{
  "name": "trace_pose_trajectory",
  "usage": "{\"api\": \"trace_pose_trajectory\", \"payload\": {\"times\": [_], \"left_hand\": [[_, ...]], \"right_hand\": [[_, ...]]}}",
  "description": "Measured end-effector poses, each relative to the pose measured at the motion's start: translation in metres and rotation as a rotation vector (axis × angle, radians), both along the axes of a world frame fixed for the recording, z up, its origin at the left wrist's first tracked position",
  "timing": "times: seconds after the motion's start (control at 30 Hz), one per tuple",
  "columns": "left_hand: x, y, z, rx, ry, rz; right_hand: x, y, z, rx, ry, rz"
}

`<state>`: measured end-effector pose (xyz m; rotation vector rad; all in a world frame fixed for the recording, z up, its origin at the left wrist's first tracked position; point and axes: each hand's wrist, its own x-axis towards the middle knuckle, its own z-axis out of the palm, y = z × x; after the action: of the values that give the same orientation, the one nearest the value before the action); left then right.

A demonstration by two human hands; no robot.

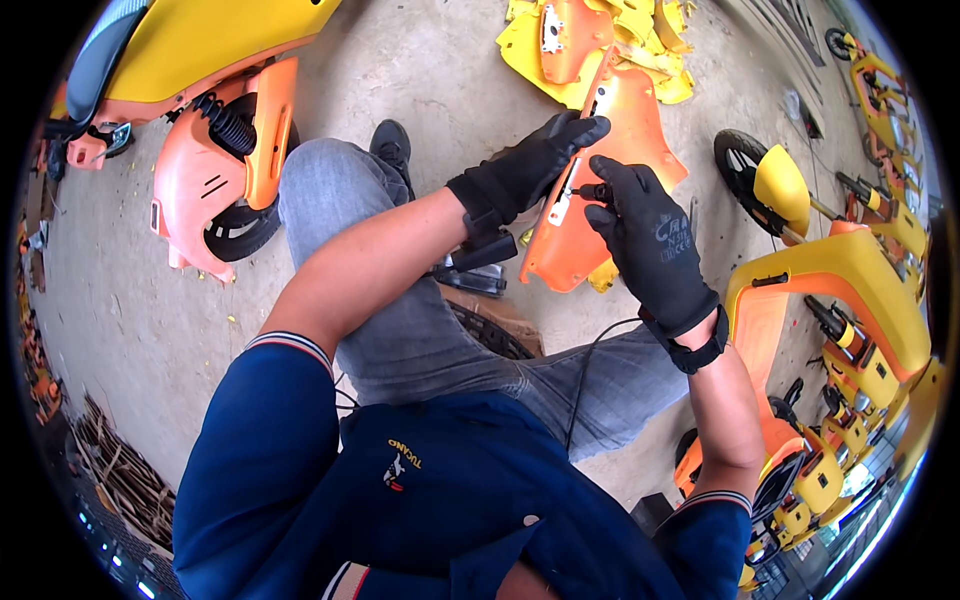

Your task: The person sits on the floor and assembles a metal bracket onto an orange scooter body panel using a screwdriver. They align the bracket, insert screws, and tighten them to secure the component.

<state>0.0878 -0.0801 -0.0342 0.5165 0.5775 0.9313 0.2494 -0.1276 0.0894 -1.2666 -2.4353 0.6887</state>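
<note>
In front of me an orange plastic body panel [640, 125] is held tilted, its narrow edge with slots and small metal pieces facing me. My left hand [530, 160], in a black glove, is closed round the panel's left edge. In my gloved right hand [650, 235], thumb and fingers pinch a small black-handled tool [592, 191]. Its thin end points at the panel's edge; whether it touches is too small to tell. Below my left wrist, by my leg, lies a black object with a handle [478, 265], partly hidden by my arm.
Yellow and orange panels [540, 55] are piled on the floor ahead. A yellow and orange scooter [215, 165] stands at the left, with more scooters [850, 380] along the right. A wheel with a yellow fender [765, 185] is right of the panel. Thin sticks [120, 470] lie lower left.
</note>
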Motion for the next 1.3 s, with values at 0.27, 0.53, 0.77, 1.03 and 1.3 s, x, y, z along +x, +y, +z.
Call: {"api": "trace_pose_trajectory", "payload": {"times": [0.27,0.53,0.77,1.03,1.3], "left_hand": [[0.000,0.000,-0.002,-0.015,0.029,0.013],[0.000,0.001,-0.002,0.008,0.101,0.003],[-0.001,0.000,-0.002,0.058,0.165,0.008],[-0.003,-0.004,0.012,-0.134,0.142,0.006],[-0.004,-0.003,-0.008,-0.002,0.154,0.001]], "right_hand": [[0.003,0.004,0.004,0.000,-0.088,0.103],[-0.002,-0.004,-0.014,0.087,-0.015,-0.083],[-0.001,-0.004,-0.021,0.091,-0.030,-0.087],[0.008,0.008,-0.018,0.155,-0.060,0.092],[0.006,0.007,-0.011,0.074,-0.067,0.072]]}}
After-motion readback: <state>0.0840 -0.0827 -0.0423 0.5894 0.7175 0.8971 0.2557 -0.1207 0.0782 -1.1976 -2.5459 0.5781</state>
